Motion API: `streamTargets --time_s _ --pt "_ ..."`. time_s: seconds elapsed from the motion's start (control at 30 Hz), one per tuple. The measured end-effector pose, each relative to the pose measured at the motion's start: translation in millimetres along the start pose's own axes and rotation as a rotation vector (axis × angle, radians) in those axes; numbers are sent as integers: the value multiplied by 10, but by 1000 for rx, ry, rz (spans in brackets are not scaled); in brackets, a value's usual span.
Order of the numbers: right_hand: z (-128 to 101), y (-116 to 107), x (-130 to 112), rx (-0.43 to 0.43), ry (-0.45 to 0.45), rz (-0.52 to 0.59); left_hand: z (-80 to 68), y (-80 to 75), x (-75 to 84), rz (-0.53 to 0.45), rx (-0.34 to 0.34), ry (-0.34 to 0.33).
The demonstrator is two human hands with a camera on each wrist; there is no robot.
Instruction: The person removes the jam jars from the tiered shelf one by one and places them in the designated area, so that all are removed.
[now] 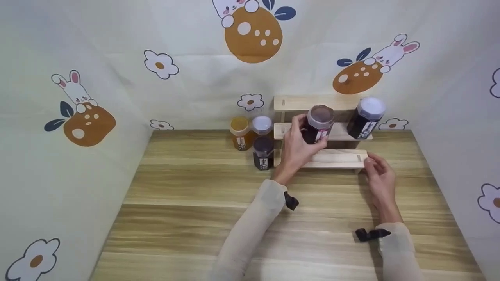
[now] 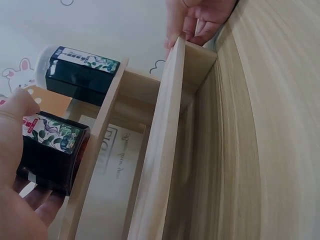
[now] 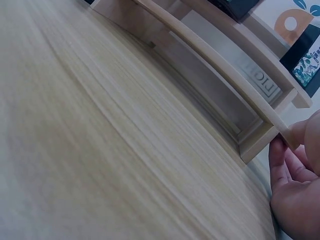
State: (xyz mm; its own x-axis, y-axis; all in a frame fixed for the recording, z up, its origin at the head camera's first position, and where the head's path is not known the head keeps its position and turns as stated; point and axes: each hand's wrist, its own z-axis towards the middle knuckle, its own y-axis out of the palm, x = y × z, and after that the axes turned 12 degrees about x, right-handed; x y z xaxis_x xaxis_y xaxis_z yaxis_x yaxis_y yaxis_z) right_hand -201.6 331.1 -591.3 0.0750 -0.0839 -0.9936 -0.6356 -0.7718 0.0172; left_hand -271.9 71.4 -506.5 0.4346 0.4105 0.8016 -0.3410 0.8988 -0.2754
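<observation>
Left hand fingers curled round a dark jar, gripping it at the middle tier of the wooden rack. Right hand thumb and fingertips pinch the rack's front right corner. Second dark jar sits on the same tier, beyond the right fingers. Three more jars stand left of the rack.

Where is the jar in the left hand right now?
In the head view, the jar is at the rack's middle shelf, left of the white-lidded dark jar.
</observation>
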Motion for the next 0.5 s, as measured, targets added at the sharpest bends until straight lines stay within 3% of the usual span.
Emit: streamTargets --time_s 0.3,0.5 --pt "10 -21 -19 25 28 -4 -84 -247 -24 24 4 20" --pt "-10 6 -15 14 40 14 -111 -460 -43 -100 88 33"
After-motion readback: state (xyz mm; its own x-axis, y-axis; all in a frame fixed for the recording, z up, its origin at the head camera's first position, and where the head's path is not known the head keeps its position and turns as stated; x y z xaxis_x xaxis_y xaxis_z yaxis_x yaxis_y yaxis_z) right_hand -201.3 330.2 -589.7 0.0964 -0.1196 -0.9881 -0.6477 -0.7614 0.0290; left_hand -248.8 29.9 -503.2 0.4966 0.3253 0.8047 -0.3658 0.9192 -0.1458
